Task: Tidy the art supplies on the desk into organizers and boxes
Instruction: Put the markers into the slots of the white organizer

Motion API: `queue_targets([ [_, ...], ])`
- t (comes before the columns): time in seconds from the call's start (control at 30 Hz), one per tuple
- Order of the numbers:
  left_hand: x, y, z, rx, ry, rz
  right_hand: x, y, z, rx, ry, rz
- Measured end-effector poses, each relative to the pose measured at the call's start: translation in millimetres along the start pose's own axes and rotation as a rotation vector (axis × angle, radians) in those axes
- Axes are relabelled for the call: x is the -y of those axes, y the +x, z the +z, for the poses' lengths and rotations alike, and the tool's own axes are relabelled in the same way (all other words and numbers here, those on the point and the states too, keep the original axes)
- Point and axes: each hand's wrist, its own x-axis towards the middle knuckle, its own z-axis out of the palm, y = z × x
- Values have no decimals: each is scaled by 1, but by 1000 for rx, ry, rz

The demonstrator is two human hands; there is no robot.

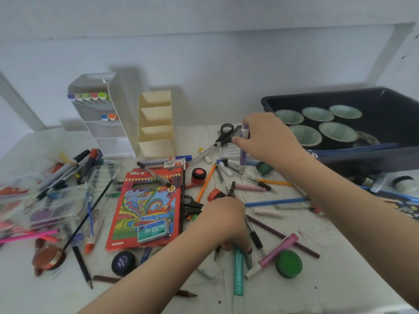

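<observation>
Two hands: right hand point(265, 137) works at the far side of the clutter, left hand point(223, 219) nearer the middle.
Right grip: fingers and thumb are closed round a purple pen point(243, 152), held upright with its tip down by the loose pens.
Left grip: knuckles up, fingers curled down among pens beside a teal pen point(238, 268); I cannot tell whether it holds anything.
Done so far: little, by my reading. A few capped markers point(90, 96) stand in the white rack point(102, 123) at far left.
Still empty: all the pockets of the cream organizer point(156, 123), just right of the rack.
Left to do: nearly everything. Pens, pencils, scissors point(217, 142), a pencil box point(145, 207) and a green lid point(289, 264) lie scattered over the desk point(317, 291).
Far right: a dark bin point(396, 114) holding pale green cups point(317, 114).
Materials: smooth plastic pen barrels, thin and round, likely to roll; glossy printed card on the pencil box; stiff plastic rack and organizer; desk top white and paint-speckled.
</observation>
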Motion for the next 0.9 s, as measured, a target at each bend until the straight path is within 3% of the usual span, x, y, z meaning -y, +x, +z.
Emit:
queue_targets([
  [0.27,5,-2,-6,20,-250,-11,-7,0,1,12,59,-25],
  [0.4,23,-9,-27,-66,-443,27,-5,1,2,42,162,-39],
  [0.57,58,-21,-53,-313,-670,62,4,2,8,-19,321,-69],
  [0.7,91,-31,-68,-534,-861,-31,19,5,15,-90,344,-74],
  [0.9,147,-52,-74,-872,-1030,-73,57,20,30,-27,545,-102],
])
